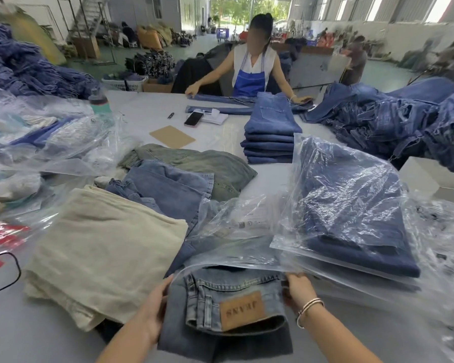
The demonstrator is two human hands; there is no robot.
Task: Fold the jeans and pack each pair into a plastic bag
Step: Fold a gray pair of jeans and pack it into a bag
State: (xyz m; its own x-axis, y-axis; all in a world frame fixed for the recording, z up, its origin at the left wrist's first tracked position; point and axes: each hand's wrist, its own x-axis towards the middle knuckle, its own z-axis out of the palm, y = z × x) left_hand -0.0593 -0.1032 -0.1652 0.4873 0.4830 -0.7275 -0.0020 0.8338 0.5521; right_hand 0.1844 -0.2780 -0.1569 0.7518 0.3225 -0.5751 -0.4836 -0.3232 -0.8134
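Jeans (220, 307) half in the bag (236, 247), left hand (152, 310) and right hand (299, 292) each in a grip pinching a side — next, judging by this, push them deeper.

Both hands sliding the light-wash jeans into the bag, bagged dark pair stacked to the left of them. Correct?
Not quite. The head view shows the bagged dark pair to the right of the light-wash jeans, not the left. The rest holds: left hand and right hand work them into the bag.
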